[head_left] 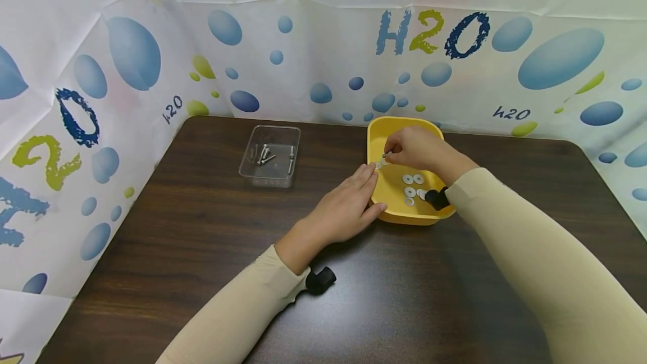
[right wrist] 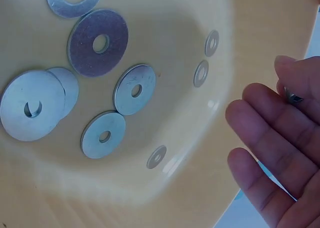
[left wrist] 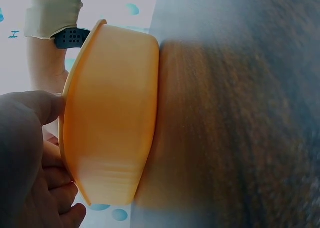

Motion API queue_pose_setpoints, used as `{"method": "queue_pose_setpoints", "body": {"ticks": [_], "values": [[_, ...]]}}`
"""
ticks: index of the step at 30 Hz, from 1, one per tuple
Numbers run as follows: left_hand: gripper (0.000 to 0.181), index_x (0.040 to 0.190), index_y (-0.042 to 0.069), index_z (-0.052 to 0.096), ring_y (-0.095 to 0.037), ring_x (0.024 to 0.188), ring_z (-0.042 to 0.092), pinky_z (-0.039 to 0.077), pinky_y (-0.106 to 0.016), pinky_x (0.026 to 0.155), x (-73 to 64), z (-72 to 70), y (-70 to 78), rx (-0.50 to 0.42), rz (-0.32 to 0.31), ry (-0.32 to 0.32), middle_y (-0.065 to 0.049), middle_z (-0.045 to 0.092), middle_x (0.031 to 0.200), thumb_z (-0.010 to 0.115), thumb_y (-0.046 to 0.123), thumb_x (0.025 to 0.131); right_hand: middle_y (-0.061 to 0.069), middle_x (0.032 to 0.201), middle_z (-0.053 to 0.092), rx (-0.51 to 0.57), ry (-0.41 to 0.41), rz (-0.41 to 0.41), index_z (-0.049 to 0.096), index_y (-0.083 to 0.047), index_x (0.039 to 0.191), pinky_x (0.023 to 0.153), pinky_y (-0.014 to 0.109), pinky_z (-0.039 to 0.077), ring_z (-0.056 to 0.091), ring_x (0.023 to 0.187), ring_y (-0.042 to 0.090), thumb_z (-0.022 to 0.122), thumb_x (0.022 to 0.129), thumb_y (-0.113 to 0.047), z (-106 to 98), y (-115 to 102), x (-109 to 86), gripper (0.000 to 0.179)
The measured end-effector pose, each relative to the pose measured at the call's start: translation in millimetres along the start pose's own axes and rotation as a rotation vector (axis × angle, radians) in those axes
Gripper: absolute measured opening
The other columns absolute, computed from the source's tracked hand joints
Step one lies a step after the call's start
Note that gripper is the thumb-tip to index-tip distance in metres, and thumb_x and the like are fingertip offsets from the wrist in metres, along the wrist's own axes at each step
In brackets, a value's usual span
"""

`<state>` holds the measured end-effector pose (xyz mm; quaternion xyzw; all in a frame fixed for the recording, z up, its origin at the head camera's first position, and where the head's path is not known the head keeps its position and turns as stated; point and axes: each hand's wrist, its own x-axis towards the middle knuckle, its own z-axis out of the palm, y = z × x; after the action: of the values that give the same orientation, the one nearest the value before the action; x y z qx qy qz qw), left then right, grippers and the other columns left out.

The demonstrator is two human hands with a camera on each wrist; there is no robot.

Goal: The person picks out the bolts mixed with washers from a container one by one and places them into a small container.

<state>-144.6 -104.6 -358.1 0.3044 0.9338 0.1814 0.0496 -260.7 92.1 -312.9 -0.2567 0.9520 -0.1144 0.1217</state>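
Note:
My left hand point(head_left: 349, 206) lies against the near left corner of a yellow plastic box point(head_left: 411, 218), its fingers straight along the left rim and the thumb touching the near rim. Inside the box, over its left part, my right hand point(head_left: 417, 148) pinches a small metal bolt point(head_left: 386, 154) between thumb and fingertips. Most of that bolt point(right wrist: 294, 97) is hidden by the fingers in the right wrist view. Several flat metal washers point(right wrist: 135, 90) of different sizes lie on the box floor, and a few point(head_left: 378, 165) sit close below the right fingertips.
To the left of the yellow box stands a clear plastic container point(head_left: 270, 176) with several metal bolts point(head_left: 264, 153) in it. Both are near the back of a dark wooden table point(head_left: 202, 229). Behind it hangs a white sheet point(head_left: 323, 32) printed with blue drops.

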Motion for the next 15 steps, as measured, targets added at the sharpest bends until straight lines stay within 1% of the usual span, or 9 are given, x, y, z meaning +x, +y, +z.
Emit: {"method": "queue_pose_setpoints", "body": {"ticks": [3, 7, 15], "values": [[0.071, 0.156, 0.003, 0.021, -0.020, 0.153, 0.008, 0.018, -0.037, 0.123, -0.2, 0.2, 0.1, 0.006, 0.001, 0.001, -0.010, 0.010, 0.166, 0.037, 0.049, 0.104, 0.007, 0.095, 0.075, -0.004, 0.015, 0.002, 0.075, -0.005, 0.105, 0.085, 0.040, 0.056, 0.064, 0.081, 0.020, 0.071, 0.090, -0.020, -0.7, -0.3, -0.8, 0.022], [0.071, 0.156, 0.003, 0.021, -0.020, 0.153, 0.008, 0.018, -0.037, 0.123, 0.3, 0.6, 0.0, 0.009, 0.001, -0.001, -0.010, 0.009, 0.166, 0.036, 0.049, 0.104, 0.008, 0.095, 0.075, -0.018, 0.032, -0.016, 0.075, -0.004, 0.104, 0.083, 0.039, 0.057, 0.065, 0.079, 0.019, 0.072, 0.091, -0.020, -1.3, -0.4, -1.7, 0.021], [0.071, 0.156, 0.003, 0.022, -0.020, 0.153, 0.008, 0.018, -0.037, 0.123, 0.9, 1.1, -0.2, 0.010, 0.002, 0.006, -0.010, 0.010, 0.166, 0.037, 0.049, 0.104, 0.008, 0.095, 0.076, -0.051, 0.045, -0.039, 0.076, -0.005, 0.103, 0.081, 0.037, 0.058, 0.066, 0.078, 0.018, 0.071, 0.092, -0.020, -1.5, 0.2, -0.8, 0.020]]}}
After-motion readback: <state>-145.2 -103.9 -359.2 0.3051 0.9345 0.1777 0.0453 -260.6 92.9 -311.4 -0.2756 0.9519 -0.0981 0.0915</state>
